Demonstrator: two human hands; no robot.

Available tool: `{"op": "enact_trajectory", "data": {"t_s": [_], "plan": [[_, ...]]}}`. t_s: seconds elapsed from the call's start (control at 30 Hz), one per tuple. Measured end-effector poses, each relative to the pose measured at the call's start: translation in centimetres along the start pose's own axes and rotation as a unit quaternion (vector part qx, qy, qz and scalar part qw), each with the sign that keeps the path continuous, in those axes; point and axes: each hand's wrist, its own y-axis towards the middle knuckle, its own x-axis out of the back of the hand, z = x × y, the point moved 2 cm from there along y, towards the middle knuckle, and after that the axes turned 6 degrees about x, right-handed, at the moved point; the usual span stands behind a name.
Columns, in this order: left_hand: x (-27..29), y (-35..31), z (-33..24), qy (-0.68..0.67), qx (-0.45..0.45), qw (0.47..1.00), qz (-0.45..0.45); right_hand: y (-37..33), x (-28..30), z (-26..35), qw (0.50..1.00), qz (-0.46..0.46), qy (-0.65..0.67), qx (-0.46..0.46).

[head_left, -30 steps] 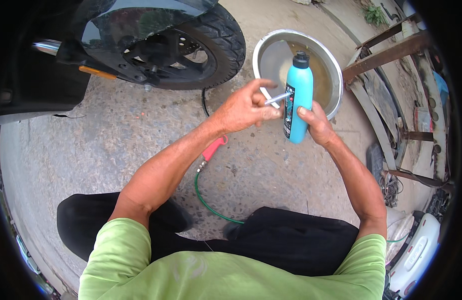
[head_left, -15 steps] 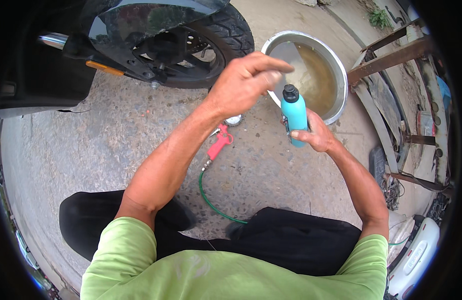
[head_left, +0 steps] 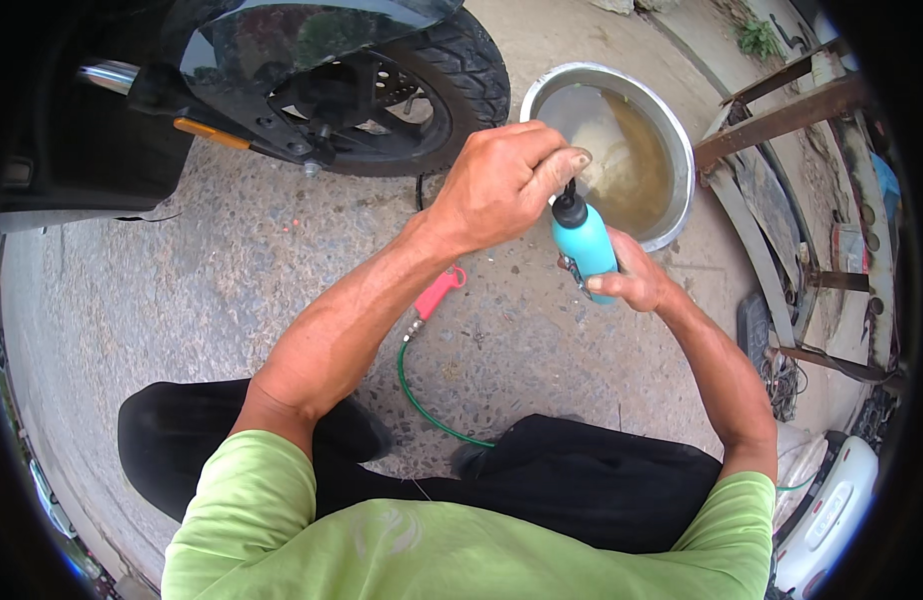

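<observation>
While the turquoise bottle (head_left: pixel 585 248) is clasped by the curled right hand (head_left: pixel 639 276) near the basin rim (head_left: pixel 686 205), its black cap (head_left: pixel 571 209) is apparently pinched by the nearly closed left hand (head_left: pixel 507 185); opening seems begun, no pouring is seen.

Turq. bottle (head_left: pixel 584 250) w/ blk cap (head_left: pixel 570 209), tilted a bit L, in R hand (head_left: pixel 637 274)

Bottle (head_left: pixel 584 245) reads as smooth, soft-sheen plastic from here; cap (head_left: pixel 571 210) is black plastic. Basin (head_left: pixel 684 165): smooth, shiny metal. Tyre (head_left: pixel 479 80) matt rubber, fairing (head_left: pixel 312 35) glossy. Ground (head_left: pixel 232 280) rough, concrete-like; frame (head_left: pixel 782 120) at its right edge rusty metal. Shirt (head_left: pixel 432 550), trousers (head_left: pixel 602 480): matt cloth.
</observation>
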Motion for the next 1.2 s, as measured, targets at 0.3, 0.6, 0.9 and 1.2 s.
{"op": "enact_trajectory", "data": {"t_s": [0.3,0.6,0.9,1.2], "plan": [[0.4,0.3,1.2,-0.067,0.272,0.960,-0.012,0.0,0.3,-0.8,0.999,-0.027,0.044,-0.006],[1.8,1.1,-1.1,0.017,-0.081,0.975,0.204,-0.1,0.6,-0.1,0.996,0.022,0.067,-0.058],[0.7,0.6,-0.3,0.132,0.130,0.963,0.196,0.0,0.5,-0.9,0.981,-0.061,-0.179,-0.042],[0.0,-0.5,0.2,0.092,0.038,0.977,0.186,0.1,0.3,-1.0,0.989,-0.041,-0.129,-0.052]]}}
